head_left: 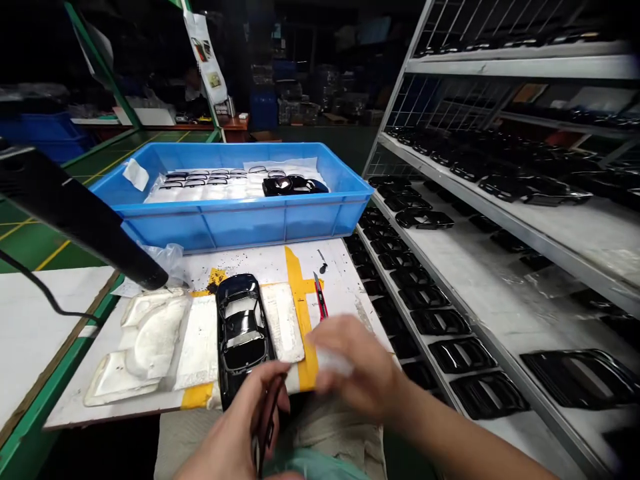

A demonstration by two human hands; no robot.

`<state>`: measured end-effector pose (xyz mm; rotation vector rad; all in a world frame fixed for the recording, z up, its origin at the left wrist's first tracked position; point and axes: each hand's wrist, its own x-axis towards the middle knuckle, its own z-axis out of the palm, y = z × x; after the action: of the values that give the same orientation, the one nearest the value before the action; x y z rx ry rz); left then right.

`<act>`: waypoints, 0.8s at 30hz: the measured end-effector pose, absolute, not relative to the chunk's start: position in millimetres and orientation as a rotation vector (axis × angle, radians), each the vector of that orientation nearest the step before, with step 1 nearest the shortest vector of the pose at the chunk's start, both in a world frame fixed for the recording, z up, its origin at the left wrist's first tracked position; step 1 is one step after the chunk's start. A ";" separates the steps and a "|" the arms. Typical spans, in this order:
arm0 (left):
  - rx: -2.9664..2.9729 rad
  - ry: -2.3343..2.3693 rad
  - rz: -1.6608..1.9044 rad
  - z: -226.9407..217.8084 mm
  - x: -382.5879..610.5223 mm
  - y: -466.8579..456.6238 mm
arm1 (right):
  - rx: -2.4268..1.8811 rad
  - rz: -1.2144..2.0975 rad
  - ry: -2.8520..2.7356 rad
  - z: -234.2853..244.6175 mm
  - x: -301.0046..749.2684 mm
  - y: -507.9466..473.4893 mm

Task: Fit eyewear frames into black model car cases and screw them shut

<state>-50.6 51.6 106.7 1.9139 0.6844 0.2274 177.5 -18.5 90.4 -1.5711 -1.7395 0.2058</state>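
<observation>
My left hand point(233, 433) is closed around a thin black plastic frame point(267, 417), held up near the front edge of the board. To its right, my right hand point(367, 373) is blurred, its fingers closed on a whitish, soft-looking piece point(334, 362) that may be cloth or tissue. Just beyond my left hand, a glossy black model car body point(243, 323) lies between white foam blocks point(283, 320). A red utility knife point(321, 297) rests on the board beyond my right hand.
A blue bin point(240, 223) at the back holds rows of small black frames and a black car body. On the left, a black tool point(85, 213) leans over shaped white foam point(155, 337). Metal shelves point(500, 267) with many black car bodies line the right side.
</observation>
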 end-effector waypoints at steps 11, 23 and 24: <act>2.258 0.810 0.618 124.0 -57.7 83.4 | -2.332 0.501 -1.154 20.3 228.9 55.9; 2.105 0.781 0.719 109.8 -54.5 81.1 | -1.647 1.095 -1.051 104.2 151.9 -8.6; 2.158 0.760 0.753 107.3 -51.0 80.4 | -1.578 1.125 -1.070 113.5 138.8 -9.6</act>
<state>-51.0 80.4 107.3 2.1581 0.7602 0.7533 138.8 -9.6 113.5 -1.5780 -1.0695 1.1251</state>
